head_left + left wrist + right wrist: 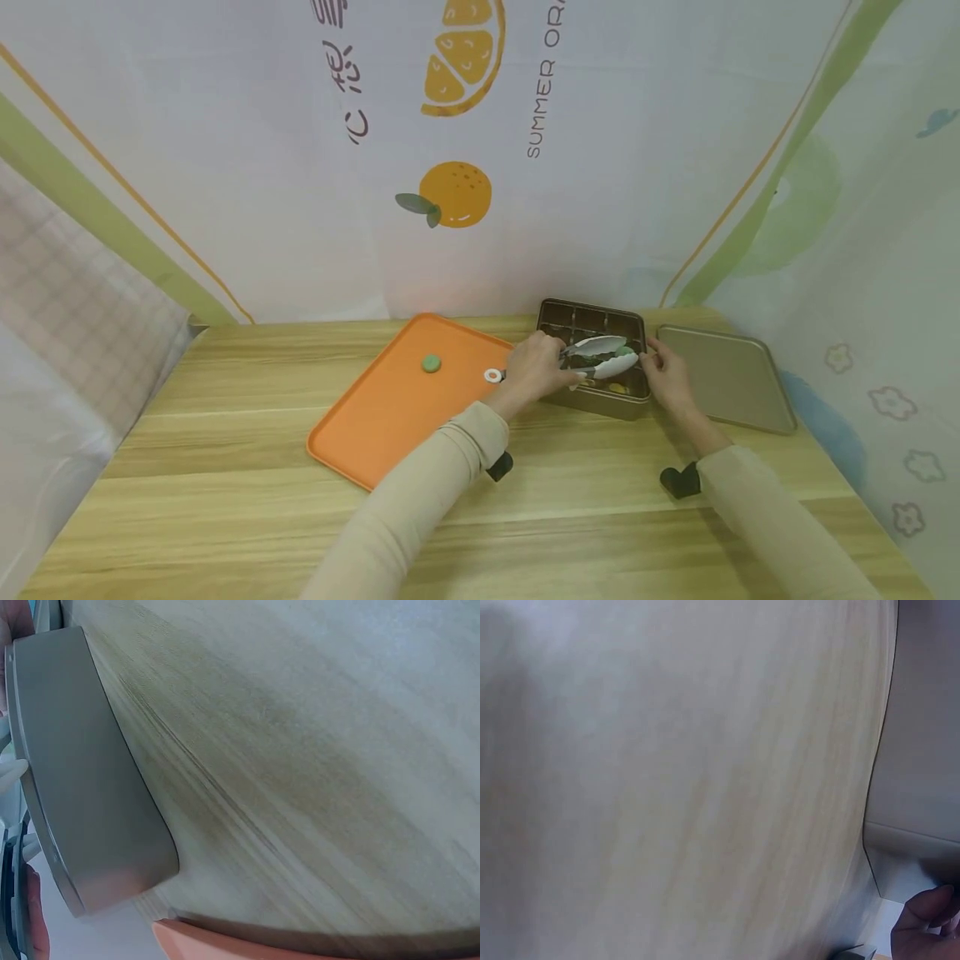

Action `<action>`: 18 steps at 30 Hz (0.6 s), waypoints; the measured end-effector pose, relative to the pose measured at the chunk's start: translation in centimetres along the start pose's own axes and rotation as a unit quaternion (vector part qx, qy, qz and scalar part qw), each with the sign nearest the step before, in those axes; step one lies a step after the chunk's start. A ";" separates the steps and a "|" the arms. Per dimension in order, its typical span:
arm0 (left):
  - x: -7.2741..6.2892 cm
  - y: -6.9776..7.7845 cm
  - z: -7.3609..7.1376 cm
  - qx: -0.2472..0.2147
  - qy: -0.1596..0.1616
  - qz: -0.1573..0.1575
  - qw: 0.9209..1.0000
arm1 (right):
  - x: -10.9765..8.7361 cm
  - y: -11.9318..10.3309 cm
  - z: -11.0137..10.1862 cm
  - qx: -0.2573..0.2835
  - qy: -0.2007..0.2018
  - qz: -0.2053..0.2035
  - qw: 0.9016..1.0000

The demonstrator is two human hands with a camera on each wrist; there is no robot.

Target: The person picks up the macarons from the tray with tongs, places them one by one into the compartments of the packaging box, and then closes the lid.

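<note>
My left hand grips a pair of tongs with pale scalloped tips, held over the dark compartment box. Green shows between and below the tips, beside the box's right wall; I cannot tell whether the tongs pinch it. At the right end of the box, my right hand holds the wall near the rim, and its curled thumb shows at the corner in the right wrist view. A yellow piece lies in a front compartment. In the left wrist view the box's side stands on the table.
Left of the box lies an orange tray with one round green piece on it. A flat olive-brown lid rests on the table at the right. Behind the table hangs a curtain printed with oranges.
</note>
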State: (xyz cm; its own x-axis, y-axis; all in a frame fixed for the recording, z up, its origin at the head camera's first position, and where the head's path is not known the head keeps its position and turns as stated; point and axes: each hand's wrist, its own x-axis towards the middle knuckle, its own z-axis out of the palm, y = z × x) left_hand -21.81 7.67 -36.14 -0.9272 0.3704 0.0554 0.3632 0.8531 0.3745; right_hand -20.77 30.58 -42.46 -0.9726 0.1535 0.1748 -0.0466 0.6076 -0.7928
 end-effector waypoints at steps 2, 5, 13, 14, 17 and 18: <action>0.0 0.0 0.0 0.000 0.000 -0.003 1.000 | 0.0 0.1 0.0 0.000 -0.002 0.001 1.000; -0.1 0.0 0.0 0.003 -0.002 -0.007 1.000 | 0.0 0.0 0.0 0.000 -0.003 0.001 1.000; -0.5 -0.2 0.1 0.003 -0.003 -0.007 1.000 | -0.1 -0.1 0.0 0.003 0.002 -0.004 1.000; -0.5 -0.3 0.1 -0.002 -0.003 -0.007 1.000 | -0.1 -0.1 0.0 0.000 0.003 -0.005 1.000; -0.9 -0.8 -0.1 -0.034 -0.002 -0.002 0.999 | -0.1 -0.1 0.0 -0.007 0.007 -0.008 1.000; -1.1 -0.9 -0.2 -0.053 -0.002 0.000 0.999 | 0.0 -0.1 0.0 -0.008 0.008 -0.008 1.000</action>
State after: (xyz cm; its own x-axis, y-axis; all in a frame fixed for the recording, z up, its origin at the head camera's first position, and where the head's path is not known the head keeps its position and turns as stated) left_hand -21.17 6.38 -36.33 -0.9265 0.3726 0.0518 0.3519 0.8097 0.4696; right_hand -20.74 30.54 -42.39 -0.9681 0.1556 0.1965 -0.0587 0.6218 -0.7810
